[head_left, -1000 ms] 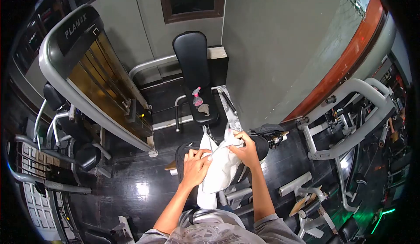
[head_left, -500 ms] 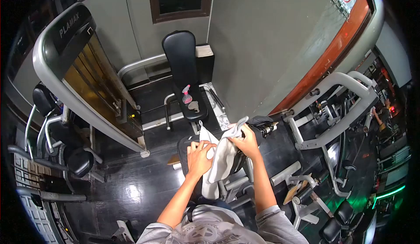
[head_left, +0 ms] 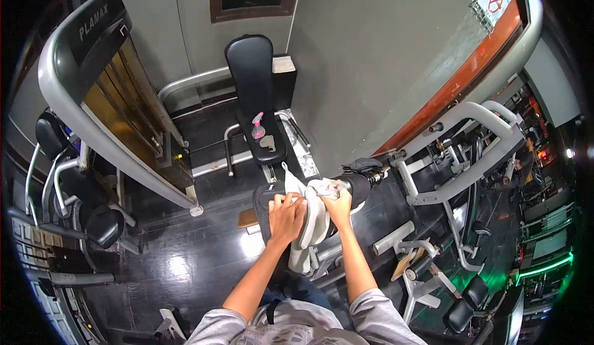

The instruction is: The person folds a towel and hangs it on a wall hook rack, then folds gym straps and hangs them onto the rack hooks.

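Note:
A white cloth (head_left: 317, 218), folded and hanging in loose layers, is between my two hands. My left hand (head_left: 286, 221) is closed on its left side, with the fingers bent over the fabric and a pointed corner sticking up beyond them. On the right, my right hand (head_left: 337, 204) grips a bunched upper part of the cloth; its fingertips are partly hidden in the folds. Beneath both hands lies a black padded surface (head_left: 263, 206), mostly covered by the cloth and my hands. Ahead, a pink spray bottle (head_left: 257, 126) and a small beige rag (head_left: 267, 142) rest on a black seat (head_left: 270, 155).
A weight-stack machine (head_left: 62, 85) rises at the left. Grey machine frames (head_left: 489, 119) stand at the right by the wall (head_left: 352, 66). A dark crumpled bundle (head_left: 364, 165) lies just past my right hand. Another padded machine (head_left: 102, 227) is at the far left.
My right hand has come down and bunched the raised end of the cloth, which stood up before. My left hand stays on the cloth, slightly shifted. The view has tilted a little.

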Tool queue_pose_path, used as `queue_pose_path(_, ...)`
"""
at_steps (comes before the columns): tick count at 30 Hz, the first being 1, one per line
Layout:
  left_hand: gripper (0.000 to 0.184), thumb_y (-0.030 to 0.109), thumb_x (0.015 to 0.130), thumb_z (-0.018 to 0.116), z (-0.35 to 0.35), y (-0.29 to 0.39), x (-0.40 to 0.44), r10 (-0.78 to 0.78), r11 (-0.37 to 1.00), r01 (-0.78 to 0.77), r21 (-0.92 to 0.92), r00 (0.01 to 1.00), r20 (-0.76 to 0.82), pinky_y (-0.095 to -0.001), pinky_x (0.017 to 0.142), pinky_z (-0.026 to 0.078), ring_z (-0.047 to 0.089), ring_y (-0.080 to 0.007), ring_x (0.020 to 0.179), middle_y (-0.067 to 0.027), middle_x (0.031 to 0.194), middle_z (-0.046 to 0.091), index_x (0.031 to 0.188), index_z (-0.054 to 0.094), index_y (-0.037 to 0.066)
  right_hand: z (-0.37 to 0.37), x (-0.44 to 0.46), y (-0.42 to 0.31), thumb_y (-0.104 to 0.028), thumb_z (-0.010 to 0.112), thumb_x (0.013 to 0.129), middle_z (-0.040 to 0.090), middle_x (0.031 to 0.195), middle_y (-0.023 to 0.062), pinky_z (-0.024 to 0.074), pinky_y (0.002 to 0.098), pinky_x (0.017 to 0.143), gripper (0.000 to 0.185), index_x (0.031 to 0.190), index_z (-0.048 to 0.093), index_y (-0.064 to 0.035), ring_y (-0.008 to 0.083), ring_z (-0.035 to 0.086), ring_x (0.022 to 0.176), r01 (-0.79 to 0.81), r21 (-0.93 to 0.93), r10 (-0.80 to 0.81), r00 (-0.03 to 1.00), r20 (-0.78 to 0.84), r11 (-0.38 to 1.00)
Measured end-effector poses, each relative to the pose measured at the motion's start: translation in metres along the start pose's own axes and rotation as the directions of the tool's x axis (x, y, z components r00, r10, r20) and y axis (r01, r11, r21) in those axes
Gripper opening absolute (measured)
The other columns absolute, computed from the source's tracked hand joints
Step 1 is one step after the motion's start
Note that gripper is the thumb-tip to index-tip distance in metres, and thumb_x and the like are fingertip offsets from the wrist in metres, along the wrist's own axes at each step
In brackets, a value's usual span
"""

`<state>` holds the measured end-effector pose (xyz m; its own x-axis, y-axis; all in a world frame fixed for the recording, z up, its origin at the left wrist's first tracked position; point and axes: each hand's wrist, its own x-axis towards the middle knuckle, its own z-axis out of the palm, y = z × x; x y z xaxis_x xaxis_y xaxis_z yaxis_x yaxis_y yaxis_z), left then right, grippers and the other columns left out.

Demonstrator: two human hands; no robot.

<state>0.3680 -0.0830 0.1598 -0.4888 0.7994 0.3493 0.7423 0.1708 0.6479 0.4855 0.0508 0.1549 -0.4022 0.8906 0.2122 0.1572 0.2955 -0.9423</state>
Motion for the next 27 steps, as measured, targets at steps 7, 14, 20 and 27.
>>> queue_pose_path(7,0.028,0.037,0.096,0.061,0.001,0.0,-0.001,0.051,0.998,-0.05,0.037,0.998,-0.029,-0.0409,0.085,0.038,0.052,-0.0236,0.101,0.003,0.112,0.064,0.099,0.074,0.013,-0.003,0.02,0.008,-0.003,0.079,0.086,0.071,0.103,0.0074,0.0511,0.0266,0.089,0.036,0.117,0.061,0.0007,0.0121,0.065,0.097,-0.078,0.126,0.056,0.983,0.177,0.989)
queue_pose_path(14,0.031,0.043,0.092,0.065,0.003,0.003,-0.003,0.048,0.997,-0.045,0.058,0.998,-0.048,-0.0409,0.087,0.038,0.052,-0.0242,0.102,0.0021,0.113,0.064,0.1,0.074,0.014,-0.009,0.022,0.014,0.006,0.076,0.083,0.065,0.098,0.0028,0.0519,0.026,0.082,0.037,0.111,0.055,-0.0034,0.0093,0.061,0.092,-0.104,0.173,0.068,0.978,0.2,0.979)
queue_pose_path(20,0.032,0.045,0.09,0.069,0.003,0.005,-0.002,0.06,0.997,-0.056,0.052,0.995,-0.08,-0.0408,0.085,0.039,0.053,-0.0252,0.101,-0.0003,0.112,0.065,0.1,0.075,0.015,-0.012,0.022,0.003,0.0,0.079,0.082,0.07,0.095,0.0032,0.0516,0.0254,0.08,0.024,0.1,0.063,-0.003,0.0084,0.063,0.088,-0.232,0.089,0.212,0.958,0.195,0.969)
queue_pose_path(27,0.031,0.044,0.088,0.071,0.001,0.006,-0.003,0.059,0.997,-0.054,0.048,0.993,-0.1,-0.0407,0.083,0.04,0.055,-0.0258,0.099,-0.0023,0.109,0.066,0.097,0.076,0.015,-0.015,0.019,0.017,-0.005,0.077,0.087,0.066,0.088,0.0002,0.0476,0.0245,0.074,0.021,0.086,0.056,-0.005,0.0076,0.058,0.084,-0.157,0.085,0.141,0.975,0.175,0.984)
